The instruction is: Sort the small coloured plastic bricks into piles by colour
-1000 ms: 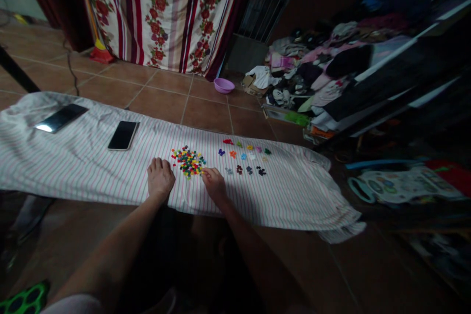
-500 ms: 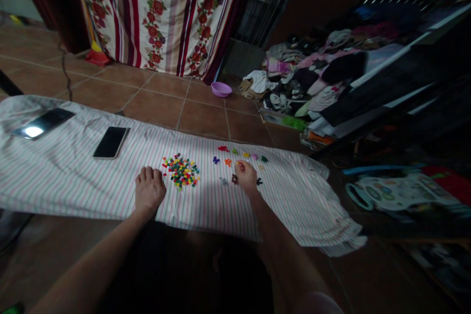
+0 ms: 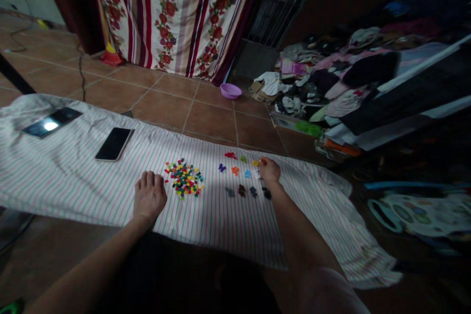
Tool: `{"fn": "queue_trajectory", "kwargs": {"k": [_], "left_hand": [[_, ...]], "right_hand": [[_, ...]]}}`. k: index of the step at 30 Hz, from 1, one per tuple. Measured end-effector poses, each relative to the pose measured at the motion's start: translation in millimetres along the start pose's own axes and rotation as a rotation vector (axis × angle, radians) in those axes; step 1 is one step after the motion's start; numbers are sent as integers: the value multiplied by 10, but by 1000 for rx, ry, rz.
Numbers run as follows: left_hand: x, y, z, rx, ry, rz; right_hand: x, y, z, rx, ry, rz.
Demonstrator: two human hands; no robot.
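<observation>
My left hand [image 3: 150,196] lies flat on the striped cloth with its fingers stretched out, just left of a mixed heap of small coloured pieces [image 3: 184,179]. Over the sorted groups on the right, my right hand [image 3: 270,170] is closed in a pinch beside the small yellow pile [image 3: 255,163]. What is between those fingertips is too small to make out. Around it lie little piles in red [image 3: 230,155], green [image 3: 243,158], purple [image 3: 222,168], orange [image 3: 235,170], blue [image 3: 247,173], grey [image 3: 230,192], brown [image 3: 242,190] and black [image 3: 266,193]. My right hand hides some of the groups.
The striped cloth [image 3: 73,181] covers a long low surface. On its left part lie a black phone [image 3: 115,143] and a shiny dark device [image 3: 51,122]. Beyond, a purple basin [image 3: 231,91] stands on the tiled floor, near a pile of clothes [image 3: 331,73].
My right hand has moved right and slightly away from me, from beside the orange pile to the yellow one, uncovering the blue pile. My left hand rests in place; the view has shifted slightly.
</observation>
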State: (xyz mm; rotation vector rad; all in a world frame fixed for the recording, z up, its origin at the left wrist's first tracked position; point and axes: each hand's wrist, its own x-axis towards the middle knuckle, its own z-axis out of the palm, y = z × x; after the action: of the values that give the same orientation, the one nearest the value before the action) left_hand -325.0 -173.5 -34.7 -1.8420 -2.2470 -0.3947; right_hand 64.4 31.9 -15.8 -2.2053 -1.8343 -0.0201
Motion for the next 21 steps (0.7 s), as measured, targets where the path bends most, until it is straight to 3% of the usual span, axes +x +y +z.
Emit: {"fn": "queue_trajectory", "kwargs": {"k": [9,21], "left_hand": [[5,10,-12,-11,-23,-8],[-6,-1,26,-25,-1,-12]], "right_hand": [[229,40,164,-24,-87,-111],[251,90,195,13,-161,-164]]}}
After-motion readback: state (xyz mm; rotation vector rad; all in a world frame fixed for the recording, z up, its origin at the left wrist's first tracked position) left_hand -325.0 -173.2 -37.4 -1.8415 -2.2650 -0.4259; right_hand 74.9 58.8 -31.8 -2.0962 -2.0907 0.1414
